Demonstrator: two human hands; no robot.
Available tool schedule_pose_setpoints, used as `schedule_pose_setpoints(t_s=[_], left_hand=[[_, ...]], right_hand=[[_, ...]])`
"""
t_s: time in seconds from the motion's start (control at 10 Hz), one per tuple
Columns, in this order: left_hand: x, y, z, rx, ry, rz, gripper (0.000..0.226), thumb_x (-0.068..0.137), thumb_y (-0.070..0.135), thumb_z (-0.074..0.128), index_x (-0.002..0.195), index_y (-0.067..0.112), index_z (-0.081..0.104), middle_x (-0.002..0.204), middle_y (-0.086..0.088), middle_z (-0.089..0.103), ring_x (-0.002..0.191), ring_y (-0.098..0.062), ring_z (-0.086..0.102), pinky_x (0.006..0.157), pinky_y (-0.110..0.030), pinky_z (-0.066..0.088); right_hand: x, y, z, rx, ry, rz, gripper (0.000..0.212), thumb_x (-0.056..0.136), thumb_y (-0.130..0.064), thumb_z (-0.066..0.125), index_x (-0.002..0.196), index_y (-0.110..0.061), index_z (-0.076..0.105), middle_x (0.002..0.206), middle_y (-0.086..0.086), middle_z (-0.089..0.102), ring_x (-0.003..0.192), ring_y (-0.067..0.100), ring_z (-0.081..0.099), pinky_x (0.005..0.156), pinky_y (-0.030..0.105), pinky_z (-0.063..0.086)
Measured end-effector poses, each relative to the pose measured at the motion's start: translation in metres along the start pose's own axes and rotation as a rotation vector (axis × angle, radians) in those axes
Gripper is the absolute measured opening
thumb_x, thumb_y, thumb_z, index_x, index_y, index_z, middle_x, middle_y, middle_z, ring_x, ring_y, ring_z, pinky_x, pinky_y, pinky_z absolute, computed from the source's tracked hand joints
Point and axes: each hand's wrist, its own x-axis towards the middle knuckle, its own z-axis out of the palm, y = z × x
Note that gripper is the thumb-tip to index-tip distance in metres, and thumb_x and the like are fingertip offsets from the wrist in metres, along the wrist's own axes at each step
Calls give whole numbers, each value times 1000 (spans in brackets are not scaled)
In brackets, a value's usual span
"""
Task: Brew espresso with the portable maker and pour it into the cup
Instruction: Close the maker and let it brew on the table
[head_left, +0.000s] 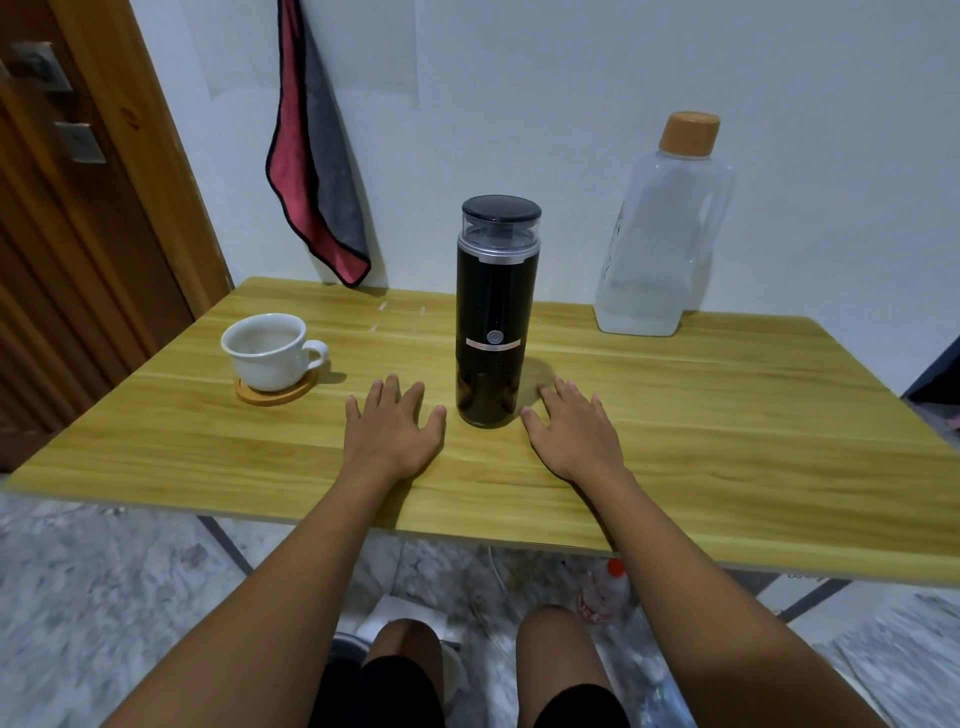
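Observation:
The black portable espresso maker (493, 322) stands upright in the middle of the wooden table (727, 447), with a black lid over a clear top section. A white cup (267, 351) with its handle to the right sits on a round wooden coaster (275, 391) at the table's left. My left hand (392, 428) lies flat on the table just left of the maker's base, fingers apart. My right hand (571, 431) lies flat just right of the base, fingers apart. Neither hand touches the maker.
A clear plastic water jug (662, 244) with a tan cap stands at the back right against the wall. A red and grey towel (317, 156) hangs on the wall behind the table's left. A wooden door (67, 234) is at left. A small bottle (602, 592) lies on the floor below.

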Motion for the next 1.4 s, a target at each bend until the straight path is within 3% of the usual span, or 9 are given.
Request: schedule_pose_setpoints(t_s=[1.4], left_hand=[[5, -5, 7, -8, 34, 6, 69, 102, 62, 28, 162, 28, 25, 173, -6, 10, 159, -25, 3, 126, -53, 2]], right_hand=[[1, 2, 1, 24, 25, 4, 63, 104, -54, 32, 158, -21, 31, 168, 3, 21, 155, 19, 14, 124, 42, 8]])
